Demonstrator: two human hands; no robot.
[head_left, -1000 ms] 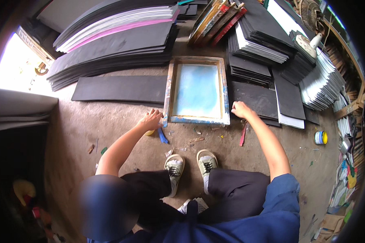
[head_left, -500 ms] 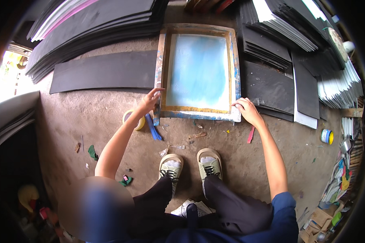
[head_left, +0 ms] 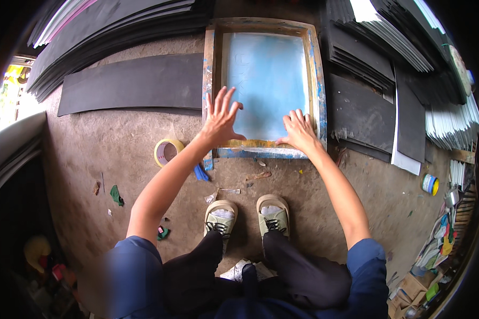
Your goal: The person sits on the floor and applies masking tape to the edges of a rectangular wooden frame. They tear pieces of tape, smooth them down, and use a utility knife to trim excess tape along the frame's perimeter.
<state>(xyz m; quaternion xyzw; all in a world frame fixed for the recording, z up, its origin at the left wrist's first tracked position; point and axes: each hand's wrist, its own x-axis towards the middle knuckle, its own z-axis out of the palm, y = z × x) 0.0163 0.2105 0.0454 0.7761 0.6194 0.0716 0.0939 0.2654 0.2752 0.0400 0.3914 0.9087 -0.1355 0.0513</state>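
A wooden screen-printing frame (head_left: 211,56), stained with blue and brown paint, lies in front of me with a pale blue mesh (head_left: 268,69) stretched inside it. My left hand (head_left: 219,123) is over its near left corner, fingers spread and holding nothing. Over the near right corner is my right hand (head_left: 300,134), open too, its fingers reaching above the mesh and its thumb along the near bar. Whether either hand touches the frame I cannot tell. Faint outlined marks show on the left part of the mesh.
Stacks of black sheets (head_left: 133,82) flank the frame on the left, with more black sheets (head_left: 356,109) on the right. A tape roll (head_left: 161,154) and a blue strip (head_left: 201,173) lie by my left forearm. Scraps litter the floor. A paint can (head_left: 430,184) sits far right.
Both hands have moved from the frame's side edges inward over its near corners. The left fingers have spread. The frame appears slightly farther up in the picture.
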